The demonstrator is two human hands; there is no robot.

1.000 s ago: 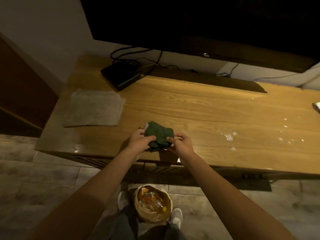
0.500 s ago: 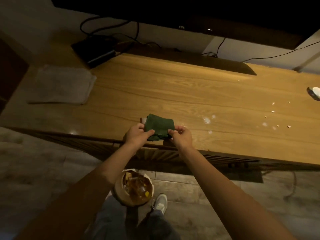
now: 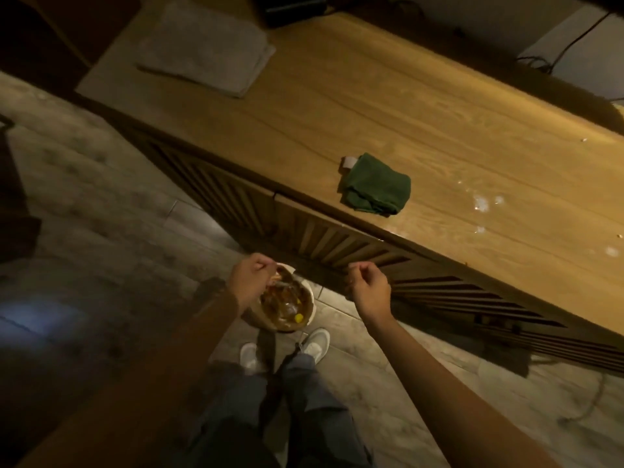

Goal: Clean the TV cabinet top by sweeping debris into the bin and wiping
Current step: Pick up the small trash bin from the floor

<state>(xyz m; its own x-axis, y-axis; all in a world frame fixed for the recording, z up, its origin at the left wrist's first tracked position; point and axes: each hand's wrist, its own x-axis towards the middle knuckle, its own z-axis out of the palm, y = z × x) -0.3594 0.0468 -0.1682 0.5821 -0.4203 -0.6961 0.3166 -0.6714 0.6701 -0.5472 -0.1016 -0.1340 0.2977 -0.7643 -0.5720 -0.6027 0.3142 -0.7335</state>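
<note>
A folded dark green cloth lies by itself on the wooden cabinet top, close to the front edge. White crumbs are scattered to its right. Below the edge, on the floor, stands a round bin with rubbish inside. My left hand hovers at the bin's near rim with curled fingers; I cannot tell whether it touches the rim. My right hand hangs in front of the slatted cabinet door, fingers loosely curled and holding nothing.
A grey folded cloth lies at the cabinet's left end, with a black box behind it. A dark TV base runs along the back. My white shoes stand just behind the bin. A cable trails on the floor at right.
Both hands have let go of the green cloth, which now rests on the cabinet top. They have dropped below the front edge, the left one to the bin. The view has tilted down.
</note>
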